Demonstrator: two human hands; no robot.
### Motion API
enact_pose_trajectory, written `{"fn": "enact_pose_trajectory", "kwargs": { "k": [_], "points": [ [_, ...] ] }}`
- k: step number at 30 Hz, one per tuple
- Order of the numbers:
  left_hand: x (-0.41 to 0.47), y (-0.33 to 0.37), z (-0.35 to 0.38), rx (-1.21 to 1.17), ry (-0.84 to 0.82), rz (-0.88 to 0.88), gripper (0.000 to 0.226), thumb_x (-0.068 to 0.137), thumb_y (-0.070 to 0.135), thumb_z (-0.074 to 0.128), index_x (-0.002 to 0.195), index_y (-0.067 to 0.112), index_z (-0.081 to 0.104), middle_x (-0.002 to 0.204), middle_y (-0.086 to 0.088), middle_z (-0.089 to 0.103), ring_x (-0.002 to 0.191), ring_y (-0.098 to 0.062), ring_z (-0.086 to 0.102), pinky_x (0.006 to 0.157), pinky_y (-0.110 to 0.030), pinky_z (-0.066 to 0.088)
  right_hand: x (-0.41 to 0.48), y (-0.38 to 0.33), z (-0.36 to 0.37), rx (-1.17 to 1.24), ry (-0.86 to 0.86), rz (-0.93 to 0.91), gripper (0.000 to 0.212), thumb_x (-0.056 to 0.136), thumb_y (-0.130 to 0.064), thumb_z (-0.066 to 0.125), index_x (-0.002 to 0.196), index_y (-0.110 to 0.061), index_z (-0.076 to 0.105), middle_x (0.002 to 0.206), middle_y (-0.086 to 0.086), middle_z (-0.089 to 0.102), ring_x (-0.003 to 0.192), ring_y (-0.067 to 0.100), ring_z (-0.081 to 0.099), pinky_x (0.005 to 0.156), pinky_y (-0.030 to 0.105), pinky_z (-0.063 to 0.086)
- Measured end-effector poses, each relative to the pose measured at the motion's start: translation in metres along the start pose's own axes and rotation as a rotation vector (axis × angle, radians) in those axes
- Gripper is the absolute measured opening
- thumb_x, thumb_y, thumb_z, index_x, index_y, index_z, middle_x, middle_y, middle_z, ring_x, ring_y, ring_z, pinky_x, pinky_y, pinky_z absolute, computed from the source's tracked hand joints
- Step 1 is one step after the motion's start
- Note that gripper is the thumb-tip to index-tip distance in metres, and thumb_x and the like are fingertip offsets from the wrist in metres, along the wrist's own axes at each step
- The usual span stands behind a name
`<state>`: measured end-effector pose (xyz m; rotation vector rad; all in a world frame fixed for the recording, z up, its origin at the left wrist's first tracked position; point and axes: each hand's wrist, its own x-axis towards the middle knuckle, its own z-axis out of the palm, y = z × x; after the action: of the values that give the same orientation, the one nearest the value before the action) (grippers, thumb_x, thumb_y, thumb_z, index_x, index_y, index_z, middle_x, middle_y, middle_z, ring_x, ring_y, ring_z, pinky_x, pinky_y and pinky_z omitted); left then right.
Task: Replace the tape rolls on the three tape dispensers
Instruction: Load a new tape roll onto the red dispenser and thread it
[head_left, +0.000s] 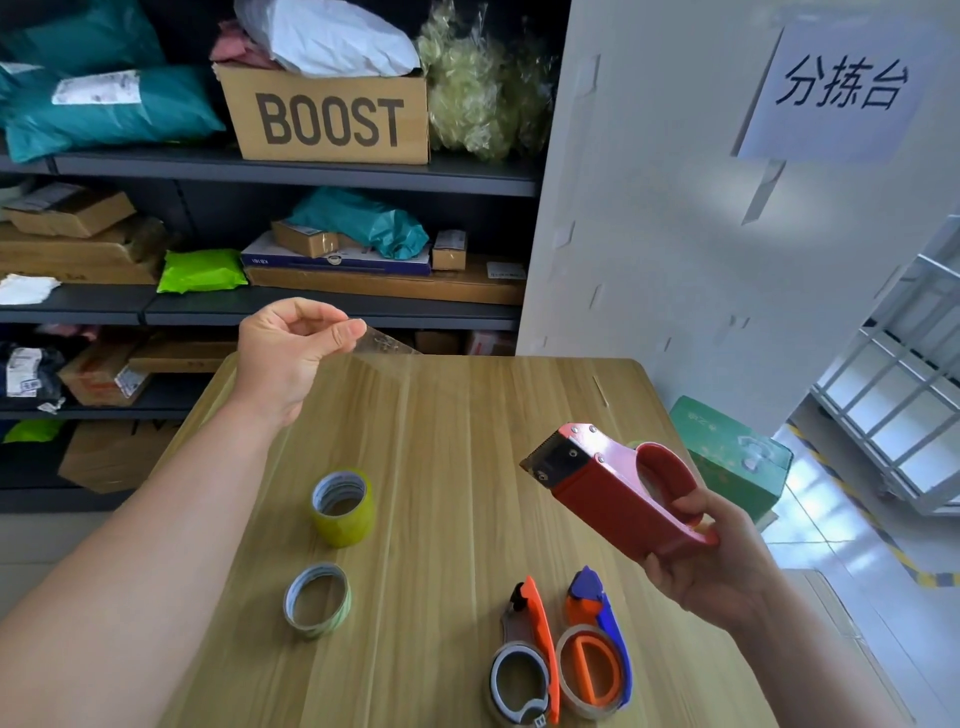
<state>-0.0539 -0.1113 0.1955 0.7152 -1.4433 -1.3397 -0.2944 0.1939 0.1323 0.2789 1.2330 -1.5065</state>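
My right hand (711, 561) grips the handle of a red tape dispenser (613, 483), held above the wooden table (441, 441) with its toothed blade pointing up and left. My left hand (291, 353) pinches the end of a clear tape strip (389, 345), raised over the table's far left. Two yellowish tape rolls stand on the table: a thick roll (343, 506) and a thinner roll (317, 600) nearer me. An orange dispenser (527, 660) and a blue-and-orange dispenser (595, 644) lie side by side at the near right.
Dark shelving behind the table holds parcels, teal bags and a cardboard box (327, 114) marked BOOST. A white pillar (701, 208) with a paper sign rises at the right. A green box (727, 457) sits on the floor beyond the table's right edge.
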Motion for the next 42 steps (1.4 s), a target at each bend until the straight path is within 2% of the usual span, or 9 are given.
{"fn": "enact_pose_trajectory", "kwargs": {
  "k": [5,10,15,18,22,30,35,38,42],
  "points": [
    [-0.002,0.009,0.008,-0.094,-0.069,-0.005,0.014,0.063,0.012,0.078,0.073,0.015,0.068,0.068,0.001,0.071,0.073,-0.019,0.070,0.075,-0.031,0.061,0.001,0.000,0.004,-0.005,0.071,-0.033,0.019,0.076,-0.017,0.051,0.092,-0.009,0.055,0.073,0.013,0.068,0.077,0.028,0.062,0.048,0.027,0.054],
    [-0.014,0.018,0.021,-0.150,-0.184,-0.055,0.013,0.067,0.009,0.074,0.078,0.011,0.066,0.074,-0.006,0.071,0.077,-0.024,0.073,0.075,-0.034,0.061,0.005,0.001,0.013,0.010,0.174,-0.141,0.010,0.080,-0.015,0.044,0.088,-0.011,0.046,0.082,0.012,0.061,0.076,0.028,0.060,0.046,0.027,0.054],
    [-0.043,0.007,0.028,-0.138,-0.255,-0.098,0.016,0.065,0.012,0.074,0.078,0.011,0.064,0.073,-0.005,0.071,0.077,-0.025,0.072,0.078,-0.032,0.060,0.006,-0.002,0.020,0.097,0.248,-0.223,0.001,0.086,-0.014,0.042,0.086,-0.013,0.042,0.090,0.014,0.057,0.082,0.030,0.060,0.080,0.048,0.052],
    [-0.056,-0.003,0.033,-0.090,-0.282,-0.084,0.020,0.059,0.025,0.081,0.073,0.021,0.068,0.078,-0.006,0.070,0.084,-0.028,0.067,0.085,-0.037,0.056,0.008,-0.005,0.029,0.178,0.266,-0.243,0.002,0.085,-0.014,0.044,0.087,-0.014,0.042,0.090,0.011,0.058,0.086,0.028,0.060,0.092,0.049,0.044],
    [-0.071,-0.014,0.043,-0.049,-0.342,-0.095,0.016,0.063,0.023,0.081,0.072,0.025,0.067,0.077,0.000,0.070,0.079,-0.015,0.064,0.078,-0.026,0.053,0.007,-0.006,0.040,0.272,0.273,-0.256,0.004,0.086,-0.013,0.043,0.085,-0.016,0.040,0.086,0.009,0.056,0.081,0.027,0.059,0.090,0.040,0.044],
    [-0.112,-0.037,0.072,-0.054,-0.485,-0.239,0.017,0.076,0.005,0.074,0.089,0.012,0.064,0.076,0.000,0.061,0.075,-0.008,0.058,0.076,-0.020,0.051,0.013,-0.006,0.049,0.366,0.270,-0.295,0.004,0.088,-0.014,0.043,0.084,-0.015,0.040,0.086,0.008,0.058,0.082,0.026,0.060,0.090,0.040,0.047],
    [-0.139,-0.061,0.097,0.012,-0.580,-0.348,0.027,0.082,0.022,0.068,0.108,0.027,0.068,0.082,0.004,0.061,0.087,-0.015,0.063,0.093,-0.031,0.052,0.030,0.006,0.055,0.400,0.155,-0.308,0.007,0.088,-0.017,0.045,0.089,-0.013,0.040,0.085,0.009,0.061,0.081,0.023,0.063,0.082,0.032,0.048],
    [-0.148,-0.063,0.115,-0.059,-0.567,-0.432,0.033,0.081,0.026,0.063,0.113,0.019,0.064,0.077,0.002,0.059,0.083,-0.015,0.062,0.092,-0.034,0.053,0.038,0.019,0.060,0.448,0.031,-0.335,0.009,0.088,-0.017,0.046,0.086,-0.009,0.042,0.079,0.010,0.059,0.075,0.023,0.061,0.070,0.030,0.047],
    [-0.154,-0.063,0.132,-0.126,-0.514,-0.524,0.043,0.080,0.036,0.062,0.114,0.009,0.059,0.074,0.000,0.060,0.076,-0.012,0.060,0.083,-0.034,0.054,0.045,0.033,0.060,0.496,-0.076,-0.348,0.009,0.086,-0.015,0.050,0.086,-0.007,0.047,0.072,0.011,0.061,0.074,0.024,0.062,0.083,0.030,0.048]
  ]
}}
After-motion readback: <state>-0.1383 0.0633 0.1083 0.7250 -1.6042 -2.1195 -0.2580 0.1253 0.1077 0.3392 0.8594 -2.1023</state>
